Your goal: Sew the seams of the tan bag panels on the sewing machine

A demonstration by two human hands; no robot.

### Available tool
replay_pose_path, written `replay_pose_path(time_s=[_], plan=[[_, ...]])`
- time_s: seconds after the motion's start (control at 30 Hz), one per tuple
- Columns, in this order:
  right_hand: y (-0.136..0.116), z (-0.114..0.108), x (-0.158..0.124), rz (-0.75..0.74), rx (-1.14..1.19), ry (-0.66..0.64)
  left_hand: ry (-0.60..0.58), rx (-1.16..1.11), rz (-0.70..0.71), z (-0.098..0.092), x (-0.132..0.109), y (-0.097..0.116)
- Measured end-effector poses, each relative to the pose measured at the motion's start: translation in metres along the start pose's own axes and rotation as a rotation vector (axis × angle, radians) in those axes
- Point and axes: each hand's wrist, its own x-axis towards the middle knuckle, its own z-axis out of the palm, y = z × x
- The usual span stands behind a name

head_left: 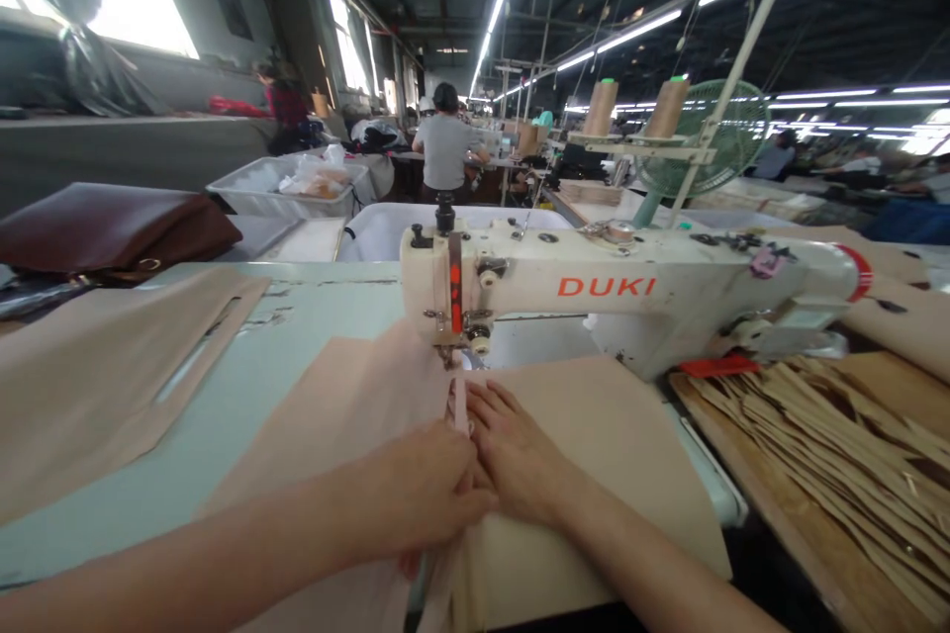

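A white DUKI sewing machine (pixel 630 292) stands across the table, its needle end at the centre. Under the needle lies a tan fabric piece (pixel 594 415) with a narrow pink strip (pixel 460 401) running toward me. My left hand (pixel 423 490) is closed, pinching the fabric and strip just below the needle. My right hand (pixel 520 455) lies flat on the fabric beside it, fingers stretched toward the presser foot. The two hands touch each other.
More tan cut pieces (pixel 111 366) lie at the left, a brown bag (pixel 111 232) behind them. A heap of tan strips (pixel 838 435) fills a wooden tray at the right. White bins (pixel 289 188), thread cones (pixel 601 109), a green fan (pixel 705 138) and seated people (pixel 445 148) are behind.
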Motion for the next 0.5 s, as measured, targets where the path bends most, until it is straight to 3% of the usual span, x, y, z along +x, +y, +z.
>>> replay_pose_path(time_s=[0.07, 0.13, 0.23, 0.33, 0.5], plan=[[0.0, -0.001, 0.0, -0.004, 0.012, 0.009, -0.099, -0.079, 0.012, 0.004, 0.0, -0.008], [-0.001, -0.001, 0.0, 0.003, 0.022, 0.031, -0.059, -0.119, 0.025, 0.007, -0.004, -0.029], [-0.003, -0.002, 0.001, 0.008, 0.033, 0.049, 0.344, 0.018, 0.101, 0.018, -0.008, -0.075], [-0.004, -0.004, 0.002, 0.035, 0.039, 0.045, 0.547, 0.206, 0.141, 0.037, -0.006, -0.106], [-0.003, -0.007, 0.003, 0.027, 0.033, 0.002, 0.528, 0.207, 0.164, 0.044, 0.007, -0.099]])
